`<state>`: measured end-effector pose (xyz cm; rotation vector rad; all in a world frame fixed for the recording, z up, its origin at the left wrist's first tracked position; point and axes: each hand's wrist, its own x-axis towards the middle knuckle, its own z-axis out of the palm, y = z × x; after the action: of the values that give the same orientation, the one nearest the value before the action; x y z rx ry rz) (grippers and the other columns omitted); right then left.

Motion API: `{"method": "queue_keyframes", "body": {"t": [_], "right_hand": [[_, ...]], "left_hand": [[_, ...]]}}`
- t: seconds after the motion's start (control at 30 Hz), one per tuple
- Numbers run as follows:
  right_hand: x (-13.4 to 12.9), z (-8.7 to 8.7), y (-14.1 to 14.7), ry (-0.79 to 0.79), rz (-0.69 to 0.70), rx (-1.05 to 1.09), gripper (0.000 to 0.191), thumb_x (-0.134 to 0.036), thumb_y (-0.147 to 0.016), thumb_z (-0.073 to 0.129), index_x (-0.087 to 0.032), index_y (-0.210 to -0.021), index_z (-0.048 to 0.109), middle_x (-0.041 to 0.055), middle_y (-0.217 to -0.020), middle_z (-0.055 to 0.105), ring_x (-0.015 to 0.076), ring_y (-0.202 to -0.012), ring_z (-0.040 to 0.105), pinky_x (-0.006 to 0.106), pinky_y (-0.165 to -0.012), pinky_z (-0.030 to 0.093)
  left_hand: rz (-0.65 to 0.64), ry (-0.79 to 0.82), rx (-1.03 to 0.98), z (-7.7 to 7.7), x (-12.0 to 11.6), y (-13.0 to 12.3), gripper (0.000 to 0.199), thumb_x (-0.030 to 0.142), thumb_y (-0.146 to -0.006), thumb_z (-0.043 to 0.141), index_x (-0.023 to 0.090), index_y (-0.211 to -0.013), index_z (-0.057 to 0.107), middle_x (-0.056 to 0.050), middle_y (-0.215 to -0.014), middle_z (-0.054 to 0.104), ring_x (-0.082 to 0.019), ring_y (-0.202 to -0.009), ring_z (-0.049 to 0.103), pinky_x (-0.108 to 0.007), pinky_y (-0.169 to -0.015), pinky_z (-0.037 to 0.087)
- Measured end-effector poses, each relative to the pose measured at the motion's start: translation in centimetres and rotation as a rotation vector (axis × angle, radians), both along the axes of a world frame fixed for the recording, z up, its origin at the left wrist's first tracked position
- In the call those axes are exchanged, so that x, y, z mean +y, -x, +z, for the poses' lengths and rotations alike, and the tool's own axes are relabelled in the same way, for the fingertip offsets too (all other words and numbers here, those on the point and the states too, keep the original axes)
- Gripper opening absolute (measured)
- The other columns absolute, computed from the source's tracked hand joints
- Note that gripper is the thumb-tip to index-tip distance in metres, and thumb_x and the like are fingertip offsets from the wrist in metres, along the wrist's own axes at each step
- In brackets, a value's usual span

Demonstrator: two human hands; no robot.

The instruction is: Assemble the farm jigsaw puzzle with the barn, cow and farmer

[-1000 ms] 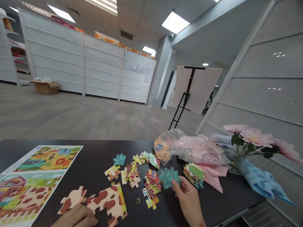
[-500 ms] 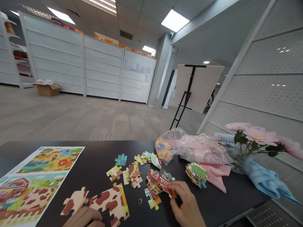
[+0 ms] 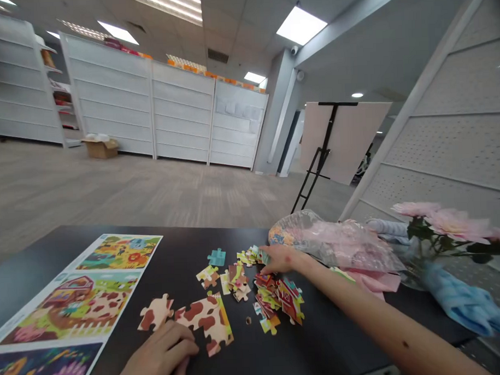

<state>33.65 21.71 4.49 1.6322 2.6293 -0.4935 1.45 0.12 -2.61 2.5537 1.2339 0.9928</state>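
pale green cardboard puzzle pieces point(image 3: 247, 257): lying at the back, the right hand point(image 3: 279, 258) reaching to them; i cannot tell its grip.
right hand: lifting clear would be sparing the red-barn cardboard pile point(image 3: 289, 301).
left hand point(image 3: 159, 355): resting half-curled, well apart, beside brown-spotted cream cardboard pieces point(image 3: 209, 317), grip hidden.
clear plastic bag point(image 3: 342, 241): crowding the reach.

Gap between sheet point(image 3: 84, 304) and teal piece point(image 3: 217, 257)

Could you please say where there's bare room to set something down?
The table is bare between the sheet and teal piece, and nearer, between the cow pieces and right forearm. It's crowded around the right hand, with piles and the bag.
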Motion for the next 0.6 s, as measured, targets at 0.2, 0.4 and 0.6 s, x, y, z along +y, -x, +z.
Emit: {"method": "queue_keyframes", "body": {"t": [0.2,0.4,0.6], "right_hand": [[-1.8,1.3,-1.9,0.068,0.029,0.174,0.051,-0.015,-0.068,0.077,-0.020,-0.118,0.065,-0.0001,-0.083,0.070,0.0213,-0.081,0.067,0.033,-0.080,0.050],[-4.9,2.0,-4.1,0.191,-0.034,0.560,0.056,-0.024,-0.068,0.054,-0.022,-0.124,0.049,0.0031,-0.103,0.070,0.0196,-0.087,0.067,0.029,-0.071,0.051],[-9.1,0.2,-0.8,0.346,-0.069,0.864,0.054,-0.035,-0.076,0.063,-0.025,-0.126,0.042,0.0053,-0.109,0.069,0.0194,-0.091,0.070,0.033,-0.080,0.054]], "left_hand": [[0.008,0.054,0.067,1.1,-0.7,-0.6,0.029,0.005,-0.088,0.045,0.027,-0.096,0.063,-0.003,-0.096,0.072,-0.019,-0.088,0.070,-0.026,-0.082,0.058],[0.013,0.125,0.078,1.5,-1.1,-1.3,0.026,0.005,-0.085,0.047,0.025,-0.091,0.063,-0.003,-0.094,0.070,-0.020,-0.086,0.068,-0.029,-0.082,0.058],[0.040,0.257,-0.217,1.8,-0.1,-3.2,0.033,0.009,-0.092,0.048,0.029,-0.113,0.064,-0.003,-0.111,0.070,-0.021,-0.103,0.068,-0.032,-0.091,0.056]]}}
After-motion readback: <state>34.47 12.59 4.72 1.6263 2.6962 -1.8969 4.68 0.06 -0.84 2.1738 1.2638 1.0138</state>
